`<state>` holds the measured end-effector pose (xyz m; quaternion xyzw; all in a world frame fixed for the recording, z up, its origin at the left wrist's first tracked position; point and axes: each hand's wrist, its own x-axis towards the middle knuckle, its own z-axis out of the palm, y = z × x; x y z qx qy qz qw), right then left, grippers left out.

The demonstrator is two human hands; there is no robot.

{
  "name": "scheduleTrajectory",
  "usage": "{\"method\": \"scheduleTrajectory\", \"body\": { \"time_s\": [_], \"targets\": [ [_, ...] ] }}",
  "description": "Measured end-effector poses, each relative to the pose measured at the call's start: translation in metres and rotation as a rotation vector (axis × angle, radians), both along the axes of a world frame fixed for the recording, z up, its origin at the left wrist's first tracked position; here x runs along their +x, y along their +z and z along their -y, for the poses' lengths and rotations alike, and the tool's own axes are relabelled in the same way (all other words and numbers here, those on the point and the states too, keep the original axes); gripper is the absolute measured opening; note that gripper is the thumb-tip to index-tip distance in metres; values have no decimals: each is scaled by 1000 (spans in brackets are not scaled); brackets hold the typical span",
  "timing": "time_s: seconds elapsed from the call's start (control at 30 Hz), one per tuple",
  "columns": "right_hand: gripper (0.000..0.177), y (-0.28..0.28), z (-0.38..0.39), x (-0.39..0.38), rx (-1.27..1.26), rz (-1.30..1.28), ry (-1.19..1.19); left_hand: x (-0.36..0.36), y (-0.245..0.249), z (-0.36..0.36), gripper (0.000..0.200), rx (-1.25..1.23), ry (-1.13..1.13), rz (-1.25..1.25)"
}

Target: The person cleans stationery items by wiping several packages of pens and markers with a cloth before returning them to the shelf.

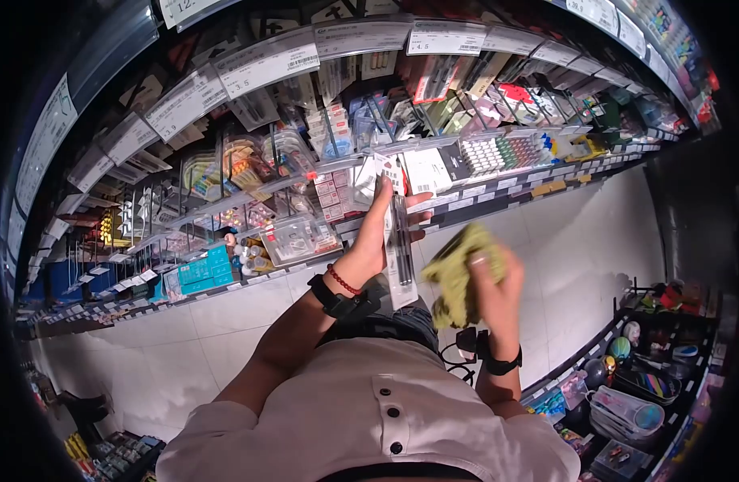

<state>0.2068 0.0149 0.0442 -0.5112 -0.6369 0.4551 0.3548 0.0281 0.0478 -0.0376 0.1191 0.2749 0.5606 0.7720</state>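
My left hand [372, 233] is closed around a narrow pack of pens [401, 253], white-backed with dark pens lying lengthwise under clear plastic. The pack is held roughly upright in front of my body, near the shelf edge. In my right hand [499, 287] a crumpled yellow-green cloth [458, 273] is gripped, to the right of the pack and apart from it. Some of the fingers of the right hand are hidden by the cloth.
A stationery shelf [474, 193] with price labels curves across the front. It holds hanging packs, teal boxes [204, 271], a clear box [299, 241] and rows of markers [506, 154]. Behind on the right stands another shelf with pencil cases [626, 414]. Pale tiled floor [578, 249] lies between.
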Motion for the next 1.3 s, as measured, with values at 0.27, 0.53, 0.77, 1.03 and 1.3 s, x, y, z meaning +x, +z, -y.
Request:
{"method": "scheduleTrajectory", "body": {
  "time_s": [0.27,0.53,0.77,1.03,1.3],
  "targets": [
    [52,-38,-14,-61,612,343,67,32,-8,14,53,354,-89,30],
    [28,-25,-57,-45,398,80,-50,13,30,19,55,642,-254,-751],
    [11,-35,-76,-35,647,242,-291,11,29,17,45,596,-193,-978],
    [35,-8,-71,-53,38,-663,-474,21,38,26,88,924,240,-1579],
    [26,-5,-37,-76,-62,-429,102,16,5,27,79,526,15,-226]
  ]
}}
